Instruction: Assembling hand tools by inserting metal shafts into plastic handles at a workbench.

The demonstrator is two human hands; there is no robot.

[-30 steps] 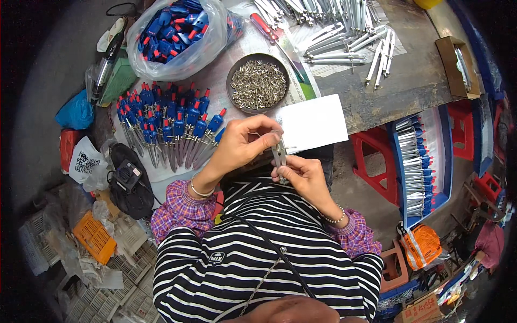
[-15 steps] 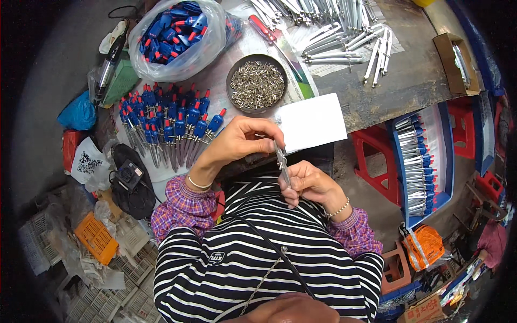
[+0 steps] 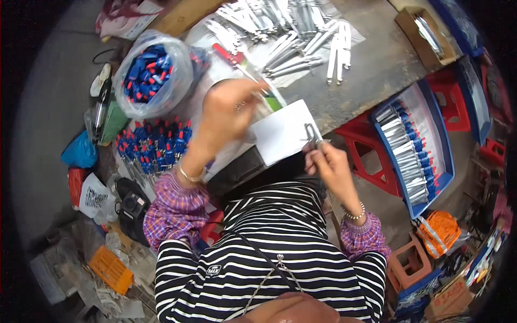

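My right hand (image 3: 329, 164) is closed on a small metal piece (image 3: 311, 133), blurred, whose end sticks out over the edge of a white sheet (image 3: 283, 134). My left hand (image 3: 229, 113), smeared by motion, is raised over the table left of that sheet. Whether it holds anything does not show. The dark bowl of small metal pins is hidden behind it. Left of this hand stand rows of blue pieces with red tips (image 3: 156, 142), fitted to metal parts.
A clear bag of blue-and-red pieces (image 3: 148, 75) stands at the left. A red-handled screwdriver (image 3: 229, 55) and loose silver metal strips (image 3: 301, 48) lie at the back. At the right, a blue tray (image 3: 449, 177) of finished-looking pieces sits by red stools (image 3: 369, 161).
My hands have moved apart: the left up and leftward over the bowl, the right to the right with the metal piece. The view has shifted and turned.
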